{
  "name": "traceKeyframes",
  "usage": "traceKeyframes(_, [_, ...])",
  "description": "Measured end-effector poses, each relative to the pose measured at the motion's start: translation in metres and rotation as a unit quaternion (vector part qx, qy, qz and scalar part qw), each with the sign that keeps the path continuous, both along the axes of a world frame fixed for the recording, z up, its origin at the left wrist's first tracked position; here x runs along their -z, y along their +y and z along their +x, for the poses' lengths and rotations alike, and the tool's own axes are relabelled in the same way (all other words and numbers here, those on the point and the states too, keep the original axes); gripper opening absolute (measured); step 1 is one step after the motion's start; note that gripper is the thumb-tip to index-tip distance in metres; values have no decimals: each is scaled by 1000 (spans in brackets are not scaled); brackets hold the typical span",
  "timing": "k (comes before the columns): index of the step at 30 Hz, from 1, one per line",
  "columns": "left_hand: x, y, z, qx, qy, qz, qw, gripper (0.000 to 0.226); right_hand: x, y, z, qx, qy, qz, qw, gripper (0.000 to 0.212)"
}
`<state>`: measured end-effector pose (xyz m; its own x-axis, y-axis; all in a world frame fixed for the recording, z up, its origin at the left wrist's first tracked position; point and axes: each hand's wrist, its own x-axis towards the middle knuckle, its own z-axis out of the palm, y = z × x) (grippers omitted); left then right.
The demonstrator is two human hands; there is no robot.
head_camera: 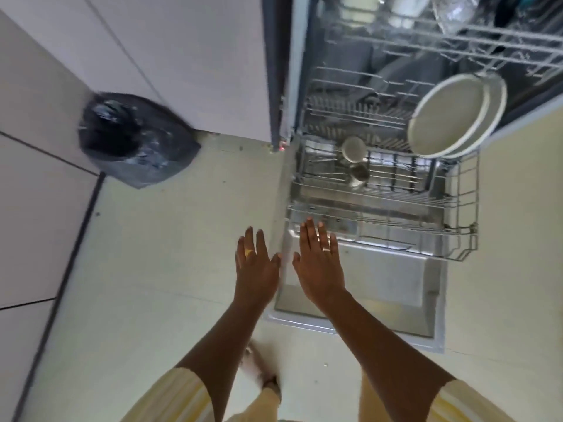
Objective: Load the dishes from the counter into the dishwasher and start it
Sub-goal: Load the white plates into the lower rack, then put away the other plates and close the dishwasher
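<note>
The dishwasher stands open, its door [393, 287] folded down flat in front of me. The lower rack [457, 208] is pulled out over the door. Two pale plates [447, 117] stand on edge at the rack's far right. A small cup [353, 149] and a metal cup [359, 175] sit near cutlery in the rack's middle. The upper rack [457, 38] holds glassware and light dishes. My left hand [256, 266] hovers over the floor beside the door's left edge, fingers spread, empty. My right hand [320, 263] is spread above the door's near left part, empty.
A tied black rubbish bag [131, 141] sits on the floor at the left, against white cabinet fronts [182, 56]. Pale floor tiles [167, 254] stretch between the bag and the door. My foot [259, 370] is on the floor below my hands.
</note>
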<state>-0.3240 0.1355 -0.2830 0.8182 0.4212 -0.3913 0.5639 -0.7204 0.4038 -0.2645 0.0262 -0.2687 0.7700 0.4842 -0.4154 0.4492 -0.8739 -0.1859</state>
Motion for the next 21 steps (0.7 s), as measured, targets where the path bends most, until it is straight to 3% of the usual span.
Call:
traceKeyframes(6, [-100,95,-76,-84,-9,33,996,63,-102,104,-68,-28,-62,20,997,64])
traceKeyframes(10, [-164,133,-96,-140,-55,24,988,60,-155,152,-88,-54,-28,49,997,63])
traceKeyframes(12, [-184,148,-99,-150,-36,14,988,63,-172,171,-90,-81,-2,65,995,61])
traceKeyframes(21, [-251,233,-53,-203,-76,18,976,63,-234,249,-42,-121,-50,96,987,61])
